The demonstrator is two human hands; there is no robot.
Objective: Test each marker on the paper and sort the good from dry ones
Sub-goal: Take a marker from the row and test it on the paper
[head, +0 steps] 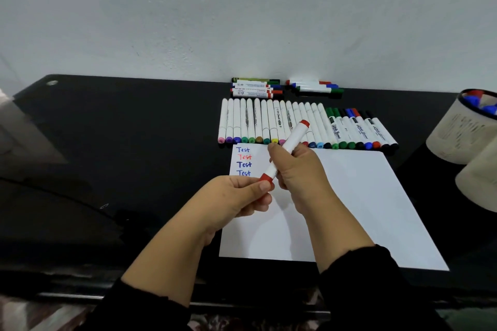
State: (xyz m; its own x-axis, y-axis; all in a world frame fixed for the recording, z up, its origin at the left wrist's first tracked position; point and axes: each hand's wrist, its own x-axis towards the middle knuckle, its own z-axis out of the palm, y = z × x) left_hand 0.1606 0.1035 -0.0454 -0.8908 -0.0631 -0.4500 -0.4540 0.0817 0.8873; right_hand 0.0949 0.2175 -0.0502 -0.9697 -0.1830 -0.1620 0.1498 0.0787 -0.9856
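I hold a white marker with red ends (291, 142) tilted over the white paper (357, 196). My right hand (298, 172) grips its barrel. My left hand (239, 199) pinches the red cap at its lower end. The paper's top left corner carries several handwritten "Test" lines (244, 161) in blue and red. Behind the paper lies a long row of white markers (269, 122) with coloured caps, continuing right into whiteboard markers (360, 129).
Two small piles of markers lie by the wall, one on the left (255, 87) and one on the right (314, 86). Two pale cups stand at the right: one holding markers (457, 126) and another nearer cup (478, 183). The black table's front edge (161, 285) is near me.
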